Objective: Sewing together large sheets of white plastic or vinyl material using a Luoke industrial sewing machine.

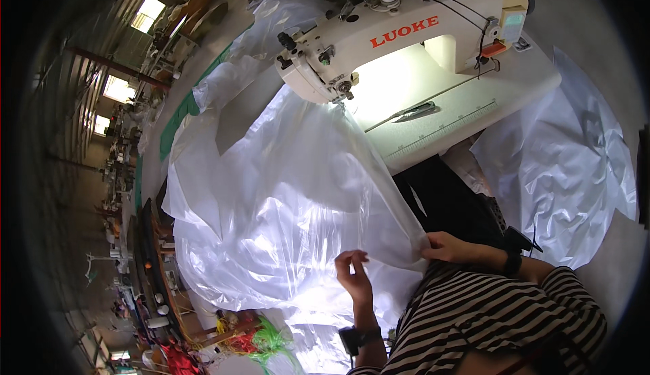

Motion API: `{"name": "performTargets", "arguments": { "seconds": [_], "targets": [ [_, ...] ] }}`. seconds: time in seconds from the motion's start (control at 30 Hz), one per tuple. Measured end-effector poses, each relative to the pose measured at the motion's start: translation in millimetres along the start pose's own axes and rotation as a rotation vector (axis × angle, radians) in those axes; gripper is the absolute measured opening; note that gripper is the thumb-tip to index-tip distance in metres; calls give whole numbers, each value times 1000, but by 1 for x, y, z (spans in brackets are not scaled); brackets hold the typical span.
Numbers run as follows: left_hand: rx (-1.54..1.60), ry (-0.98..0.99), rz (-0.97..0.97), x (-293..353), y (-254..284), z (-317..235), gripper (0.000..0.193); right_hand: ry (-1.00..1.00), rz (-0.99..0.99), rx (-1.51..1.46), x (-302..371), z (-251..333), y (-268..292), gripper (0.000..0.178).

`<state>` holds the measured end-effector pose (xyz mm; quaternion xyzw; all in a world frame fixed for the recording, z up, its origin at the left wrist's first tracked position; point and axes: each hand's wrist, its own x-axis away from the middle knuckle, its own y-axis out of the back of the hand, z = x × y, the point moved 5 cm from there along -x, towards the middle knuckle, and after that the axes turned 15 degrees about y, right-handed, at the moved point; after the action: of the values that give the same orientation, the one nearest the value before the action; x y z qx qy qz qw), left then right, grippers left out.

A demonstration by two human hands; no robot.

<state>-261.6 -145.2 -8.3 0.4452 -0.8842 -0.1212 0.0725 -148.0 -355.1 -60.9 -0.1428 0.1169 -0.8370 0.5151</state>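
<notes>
A large translucent white plastic sheet (291,199) spreads from beneath the sewing machine's needle area down to my lap. One long folded edge of it runs from the machine head to my right hand (450,247). There the fingers and thumb are closed on that edge. My left hand (355,277) is over the sheet, left of the right one, with its fingers curled in. Whether anything is pinched in it is too small to see. The white sewing machine (406,33) stands at the top, its lamp lighting the bed (440,121). A slim hand tool (414,112) lies on that bed.
More of the white sheeting (555,172) lies bunched to the right of the machine. Green and red stringy material (261,338) is at the lower left. Beyond the work surface, a cluttered workshop with windows (120,89) stretches along the left.
</notes>
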Motion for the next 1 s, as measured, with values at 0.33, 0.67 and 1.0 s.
{"name": "performTargets", "arguments": {
  "seconds": [0.33,0.67,1.0],
  "targets": [
    [-467,-304,-135,-18,9,-33,13,21,37,181,1,10,12,40],
    [-503,-164,621,51,-59,-65,14,-105,-160,-164,12,11,9,45],
    [-635,32,972,63,-69,-68,25,294,-340,652,-16,66,8,53]
  ]
}}
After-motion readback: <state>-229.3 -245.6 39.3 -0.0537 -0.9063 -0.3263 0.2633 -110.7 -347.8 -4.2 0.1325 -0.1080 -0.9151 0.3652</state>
